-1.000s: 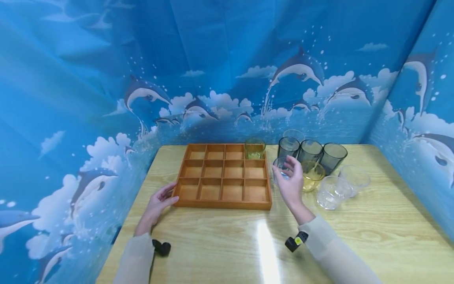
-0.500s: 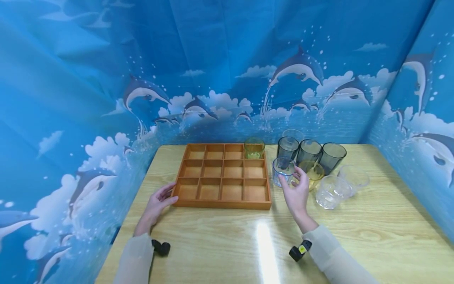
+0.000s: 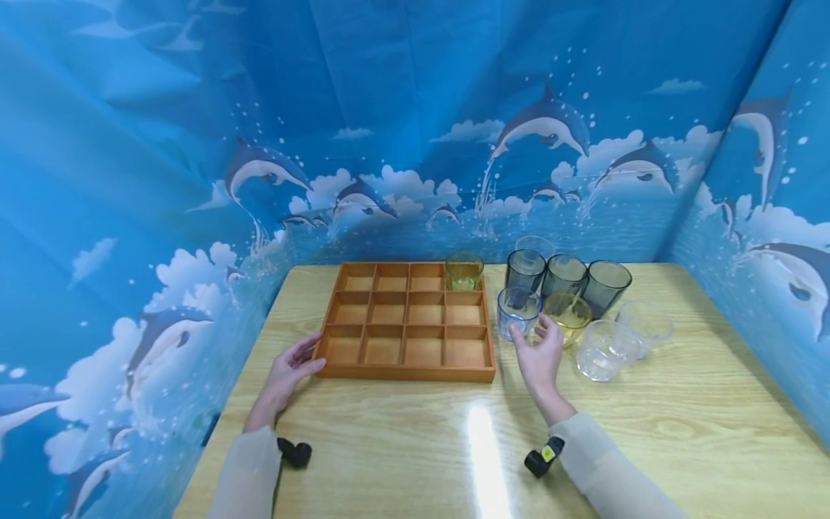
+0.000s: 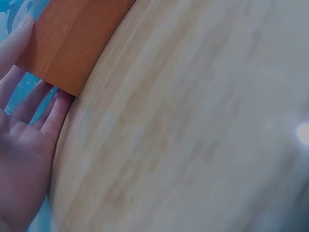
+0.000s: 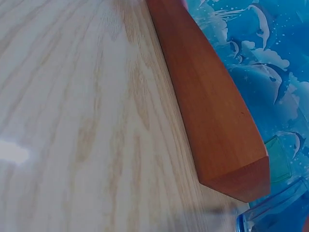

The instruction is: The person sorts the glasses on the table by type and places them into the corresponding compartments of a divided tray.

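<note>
Right grip (image 3: 541,359): just curled partway round blue-rimmed glass (image 3: 515,310), firmness hard to tell
Left grip (image 3: 287,377): still pinching tray (image 3: 405,373) corner

Blue sheeting (image 3: 415,79) printed with dolphins (image 3: 545,126) and white clouds (image 3: 397,189) is hanging behind and along both sides of a pale wood-grain table (image 3: 389,447), whose glossy top is reflecting a bright streak of light (image 3: 488,461).
</note>
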The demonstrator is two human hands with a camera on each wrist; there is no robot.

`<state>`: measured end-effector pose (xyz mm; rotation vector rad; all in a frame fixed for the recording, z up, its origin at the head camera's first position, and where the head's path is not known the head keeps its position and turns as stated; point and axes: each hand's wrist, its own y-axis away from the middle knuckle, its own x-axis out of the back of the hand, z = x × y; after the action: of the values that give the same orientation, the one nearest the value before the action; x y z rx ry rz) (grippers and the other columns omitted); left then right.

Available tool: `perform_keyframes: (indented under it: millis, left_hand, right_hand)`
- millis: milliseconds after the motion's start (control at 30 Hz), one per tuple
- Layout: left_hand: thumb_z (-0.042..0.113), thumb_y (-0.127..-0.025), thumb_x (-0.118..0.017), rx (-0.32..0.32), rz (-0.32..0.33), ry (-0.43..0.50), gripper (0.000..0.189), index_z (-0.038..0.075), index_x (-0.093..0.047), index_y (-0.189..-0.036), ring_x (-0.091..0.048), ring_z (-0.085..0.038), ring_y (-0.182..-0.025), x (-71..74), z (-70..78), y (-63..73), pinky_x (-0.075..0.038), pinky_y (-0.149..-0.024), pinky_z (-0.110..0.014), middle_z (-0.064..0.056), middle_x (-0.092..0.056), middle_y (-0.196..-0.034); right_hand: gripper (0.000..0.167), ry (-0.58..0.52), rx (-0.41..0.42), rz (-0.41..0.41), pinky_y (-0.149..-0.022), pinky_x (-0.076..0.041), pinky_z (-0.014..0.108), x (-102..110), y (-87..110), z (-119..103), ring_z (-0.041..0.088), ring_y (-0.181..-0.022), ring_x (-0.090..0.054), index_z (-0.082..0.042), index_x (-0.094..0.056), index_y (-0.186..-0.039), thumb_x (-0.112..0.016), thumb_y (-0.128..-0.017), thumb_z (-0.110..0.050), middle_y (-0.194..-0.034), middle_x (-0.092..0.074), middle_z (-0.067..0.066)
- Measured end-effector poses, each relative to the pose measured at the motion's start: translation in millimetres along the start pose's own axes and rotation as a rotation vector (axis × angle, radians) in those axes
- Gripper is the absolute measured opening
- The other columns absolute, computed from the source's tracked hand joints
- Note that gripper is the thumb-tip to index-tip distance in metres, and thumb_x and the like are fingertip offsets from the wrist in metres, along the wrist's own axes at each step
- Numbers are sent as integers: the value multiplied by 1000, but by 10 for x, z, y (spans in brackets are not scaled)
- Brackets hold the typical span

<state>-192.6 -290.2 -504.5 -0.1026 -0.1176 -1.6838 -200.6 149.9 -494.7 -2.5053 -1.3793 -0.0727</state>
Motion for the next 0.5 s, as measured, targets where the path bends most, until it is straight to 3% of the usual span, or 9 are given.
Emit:
perform_keyframes:
  millis: [333, 500]
  left_hand:
    - [9, -86, -66, 10, 4, 6, 60, -2, -38, -139, -33, -32, -128, 4, -3, -2, -37, -92, -14, -20, -37, -142]
    - [9, -86, -66, -3, -1, 7, 61, -2, -38, -139, -33, -32, -128, 5, -14, -2, -37, -93, -15, -20, -37, -142]
  right_hand:
    - [66, -19, -11, -7, -91, -40, 53, -81, -15, 40, 42, -111, -41, 7, -36, -133, -72, -78, -7, -128, -40, 26]
    - [69, -26, 23, 22, -93, -37, 53, -126, -35, 78, 44, -110, -42, 8, -36, -133, -73, -76, -4, -126, -40, 27]
